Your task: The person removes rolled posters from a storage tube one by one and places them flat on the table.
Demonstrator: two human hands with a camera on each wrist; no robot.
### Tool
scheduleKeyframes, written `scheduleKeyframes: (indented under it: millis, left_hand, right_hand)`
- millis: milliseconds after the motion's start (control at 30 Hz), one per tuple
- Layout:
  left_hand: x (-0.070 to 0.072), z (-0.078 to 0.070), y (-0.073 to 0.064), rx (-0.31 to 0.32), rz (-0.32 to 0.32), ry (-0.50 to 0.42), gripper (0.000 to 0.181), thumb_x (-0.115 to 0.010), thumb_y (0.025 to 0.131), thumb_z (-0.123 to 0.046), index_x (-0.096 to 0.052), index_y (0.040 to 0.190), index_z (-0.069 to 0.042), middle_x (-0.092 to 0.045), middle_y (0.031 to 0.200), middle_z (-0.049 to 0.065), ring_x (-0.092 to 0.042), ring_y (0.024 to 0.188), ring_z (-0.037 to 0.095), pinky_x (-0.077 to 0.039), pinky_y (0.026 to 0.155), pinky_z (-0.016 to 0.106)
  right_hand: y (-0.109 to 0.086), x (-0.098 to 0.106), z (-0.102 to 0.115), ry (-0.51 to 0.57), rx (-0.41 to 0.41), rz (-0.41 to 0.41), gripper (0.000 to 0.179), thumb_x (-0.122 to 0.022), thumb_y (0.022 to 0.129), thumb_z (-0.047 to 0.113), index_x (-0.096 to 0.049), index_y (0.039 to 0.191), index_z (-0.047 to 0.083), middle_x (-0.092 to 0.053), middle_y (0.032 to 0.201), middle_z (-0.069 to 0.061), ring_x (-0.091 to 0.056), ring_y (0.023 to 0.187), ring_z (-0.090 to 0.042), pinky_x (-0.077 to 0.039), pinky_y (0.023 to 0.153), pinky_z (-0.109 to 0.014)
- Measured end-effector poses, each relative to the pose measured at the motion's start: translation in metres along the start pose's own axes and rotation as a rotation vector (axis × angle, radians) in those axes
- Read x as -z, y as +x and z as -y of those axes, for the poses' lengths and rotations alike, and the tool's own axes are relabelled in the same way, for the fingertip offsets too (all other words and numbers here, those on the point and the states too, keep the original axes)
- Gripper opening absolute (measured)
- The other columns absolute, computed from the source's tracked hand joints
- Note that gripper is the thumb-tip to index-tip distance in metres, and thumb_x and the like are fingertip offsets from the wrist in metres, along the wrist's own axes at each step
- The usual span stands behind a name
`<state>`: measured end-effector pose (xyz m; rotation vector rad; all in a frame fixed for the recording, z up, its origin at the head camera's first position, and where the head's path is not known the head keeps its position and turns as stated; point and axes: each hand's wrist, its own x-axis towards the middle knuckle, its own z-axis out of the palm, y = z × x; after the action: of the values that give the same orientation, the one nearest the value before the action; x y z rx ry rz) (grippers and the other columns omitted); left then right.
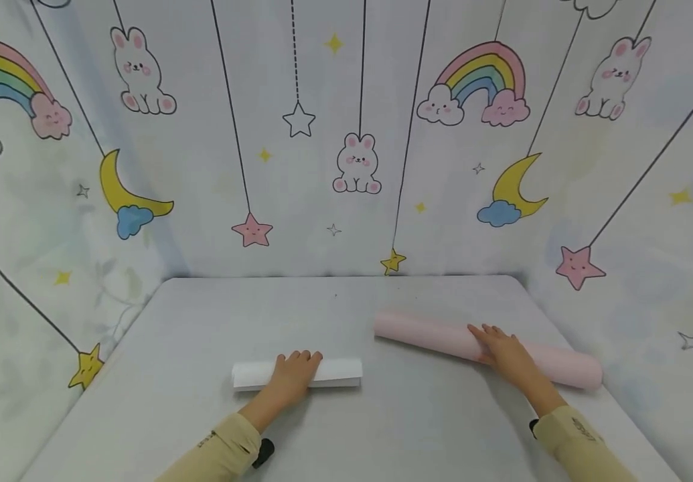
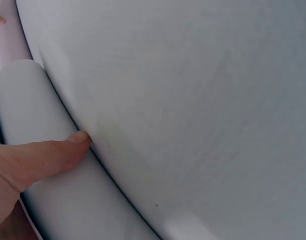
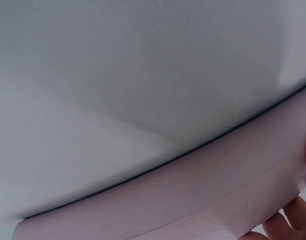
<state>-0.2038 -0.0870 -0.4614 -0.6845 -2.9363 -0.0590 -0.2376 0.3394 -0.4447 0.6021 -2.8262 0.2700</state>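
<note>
On the table in the head view lies a short white roll (image 1: 343,370), possibly paper. My left hand (image 1: 294,377) grips it from above near the middle, fingers over the far side. In the left wrist view the thumb (image 2: 53,159) lies across the white roll (image 2: 30,105). A longer pink roll (image 1: 424,333) lies slantwise to the right, and my right hand (image 1: 510,361) holds it around the middle. The right wrist view shows the pink roll (image 3: 168,192), its sheet edge running lengthwise, with fingers (image 3: 293,220) curled at its far side.
The white table (image 1: 382,435) reaches back to a patterned cloth backdrop (image 1: 201,167) with rabbits, stars, moons and rainbows, which also rises on both sides. A small black item (image 1: 264,453) shows under the left sleeve (image 1: 222,445).
</note>
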Motion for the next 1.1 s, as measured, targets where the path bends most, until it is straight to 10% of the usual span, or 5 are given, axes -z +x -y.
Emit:
scheduleKeyframes:
  millis: [1100]
  left_hand:
    - [0.000, 0.000, -0.003, -0.005, -0.007, 0.022, 0.042, -0.074, 0.074, -0.007, -0.053, 0.110, -0.010, -0.056, 0.093, 0.006, -0.054, 0.087, 0.024, -0.041, 0.068, 0.043]
  right_hand:
    - [0.051, -0.014, -0.043, -0.113, -0.328, 0.030, 0.048, -0.036, 0.092, -0.008, -0.039, 0.137, 0.007, -0.033, 0.130, -0.037, -0.027, 0.118, -0.058, -0.025, 0.087, -0.071]
